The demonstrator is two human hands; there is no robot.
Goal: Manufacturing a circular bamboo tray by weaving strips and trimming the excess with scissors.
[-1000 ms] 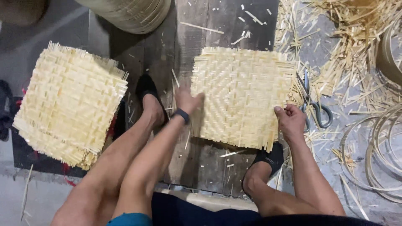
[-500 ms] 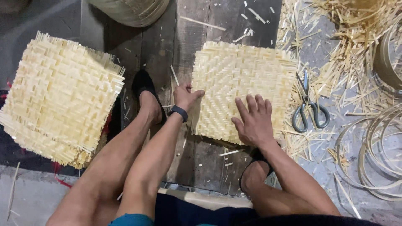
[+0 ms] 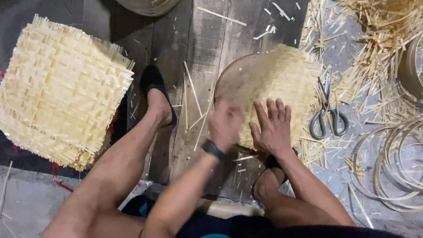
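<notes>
— Half a second back the pale square woven bamboo mat (image 3: pixel 282 83) lay flat and square on the boards; now it looks lifted or curled at its left edge, blurred, with a rounded dark shadow under it.

— And the hands?

— Left hand (image 3: pixel 224 125) has shifted right onto the mat's near-left edge; it's smeared with motion, so I cannot tell how its fingers sit. Right hand (image 3: pixel 273 128) lies flat on the mat's near edge, fingers spread wide, gripping nothing.

— Where does the mat sit?

— On the dark wooden plank floor (image 3: pixel 202 53), between the feet in black slip-on shoes (image 3: pixel 154 86), just left of the grey-handled metal scissors (image 3: pixel 328 117).

— Anything else?

— A stack of similar woven mats (image 3: pixel 57 88) well apart at left, loose bamboo splints (image 3: pixel 374 57) and coiled bamboo hoops (image 3: pixel 392 163) at right.
</notes>
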